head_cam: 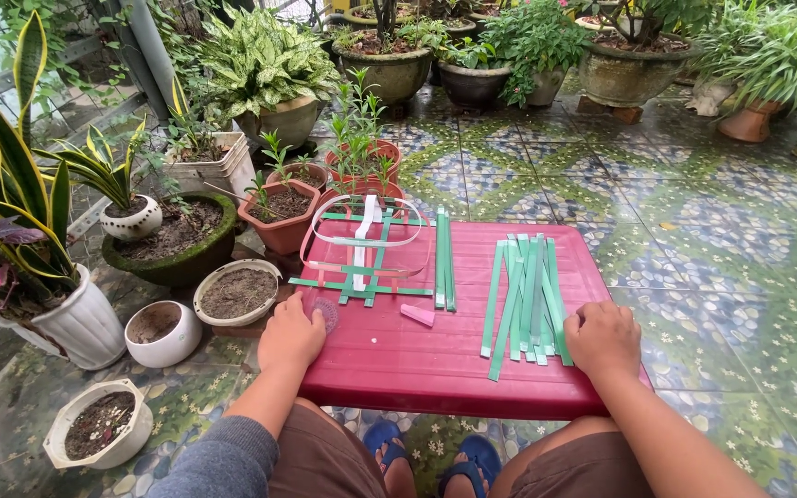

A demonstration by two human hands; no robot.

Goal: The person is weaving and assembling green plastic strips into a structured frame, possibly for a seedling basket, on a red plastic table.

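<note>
Left hand [291, 334] resting knuckles-up at 8 o'clock on the red plastic table [435, 369], fingers curled loosely, gripping nothing, just beside a small pink piece [418, 314]. Right hand [603, 337] likewise curled and empty at 4 o'clock, touching the loose green strips [523, 300]. Toward 11 o'clock, a half-woven strip lattice [366, 254], flat. Seemingly between weaving passes; picking one strip cleanly from the pile probably needed.

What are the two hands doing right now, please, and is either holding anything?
Left hand: closed loosely, resting on the red table; whether it holds anything cannot be told.
Right hand: closed loosely at the loose green strips; a grip cannot be told.
</note>
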